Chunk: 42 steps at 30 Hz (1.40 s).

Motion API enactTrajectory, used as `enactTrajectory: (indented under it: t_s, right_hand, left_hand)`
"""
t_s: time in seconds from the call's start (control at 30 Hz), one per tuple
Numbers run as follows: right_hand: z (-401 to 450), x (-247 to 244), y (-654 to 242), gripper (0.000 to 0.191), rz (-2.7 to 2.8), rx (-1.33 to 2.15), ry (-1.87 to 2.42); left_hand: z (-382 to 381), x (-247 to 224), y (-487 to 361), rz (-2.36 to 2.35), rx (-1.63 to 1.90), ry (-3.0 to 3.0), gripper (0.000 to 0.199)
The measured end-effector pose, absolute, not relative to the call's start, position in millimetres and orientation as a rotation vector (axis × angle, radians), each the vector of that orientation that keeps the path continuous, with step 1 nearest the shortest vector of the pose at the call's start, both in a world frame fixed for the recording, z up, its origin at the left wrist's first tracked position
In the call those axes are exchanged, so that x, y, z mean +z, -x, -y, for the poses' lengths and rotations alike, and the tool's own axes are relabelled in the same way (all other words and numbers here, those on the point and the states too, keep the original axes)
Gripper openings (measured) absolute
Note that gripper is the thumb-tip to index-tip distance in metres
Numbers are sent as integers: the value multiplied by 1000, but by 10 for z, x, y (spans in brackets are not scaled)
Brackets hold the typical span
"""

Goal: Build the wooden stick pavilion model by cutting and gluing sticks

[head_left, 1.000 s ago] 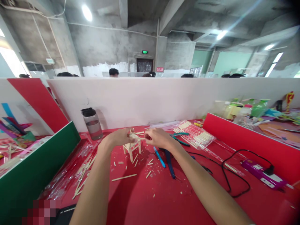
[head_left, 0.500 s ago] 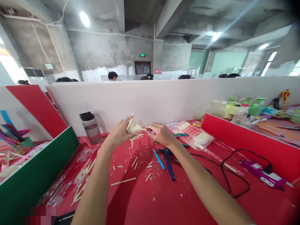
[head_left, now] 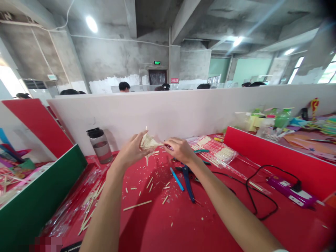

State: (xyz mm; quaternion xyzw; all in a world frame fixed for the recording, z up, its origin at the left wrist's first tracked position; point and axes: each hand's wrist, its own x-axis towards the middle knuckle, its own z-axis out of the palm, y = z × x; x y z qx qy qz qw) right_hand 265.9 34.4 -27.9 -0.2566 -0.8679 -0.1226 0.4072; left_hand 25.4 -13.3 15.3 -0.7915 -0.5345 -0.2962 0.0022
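Note:
My left hand (head_left: 135, 147) is closed around the left side of a small model made of wooden sticks (head_left: 148, 141), held above the table. At the model's right end my right hand (head_left: 177, 147) pinches with thumb and forefinger; whether a separate stick or the model's own tip is between them is too small to tell. Under my hands, cut stick pieces (head_left: 138, 205) and crumbs are scattered over the red tabletop (head_left: 157, 231). A blue pen (head_left: 177, 179) and dark blue-handled pliers (head_left: 188, 185) lie below my right hand.
A water bottle (head_left: 99, 145) stands at the back left. Loose sticks (head_left: 90, 210) lie beside the green divider (head_left: 44, 185). Packed sticks (head_left: 212, 150) rest at the back right. A black cable (head_left: 248, 196) runs to a purple power strip (head_left: 291, 191) near the red divider (head_left: 278, 159).
The whole view has shifted slightly. Both hands keep nearly the same pose on the stick model, with no clear change in grip.

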Motion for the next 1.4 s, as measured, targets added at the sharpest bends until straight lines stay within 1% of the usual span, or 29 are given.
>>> enactTrajectory:
  t_s: [0.13,0.23,0.33,0.4,0.6,0.87,1.03,1.2,1.4]
  right_hand:
    - [-337,-277,-2654,16,2202,-277,656]
    - [-319,-265,-2652,16,2227,-148,662]
    - [-298,-257,-2646,28,2315,25,652]
    - [-287,-260,-2639,32,2397,119,644]
    - [-299,-319,-2608,29,2528,316,708]
    - [-353,-405,-2575,23,2510,283,681]
    - [-372,-436,-2583,17,2505,245,655]
    - [-364,-435,-2579,15,2509,227,669]
    - [-346,-426,-2571,21,2503,209,724]
  left_hand:
    - [167,176,-266,1712,-860,2488,72]
    - [164,170,-258,1748,-812,2531,64]
    - [149,143,-240,1846,-707,2578,58]
    - [142,116,-226,1924,-604,2598,55]
    - [93,4,-180,2050,-435,2665,58]
    - [76,-20,-169,2107,-442,2650,61]
    - [106,10,-184,2090,-460,2685,57]
    - [88,-10,-122,2087,-604,2803,51]
    - [80,-25,-66,2121,-606,2881,62]
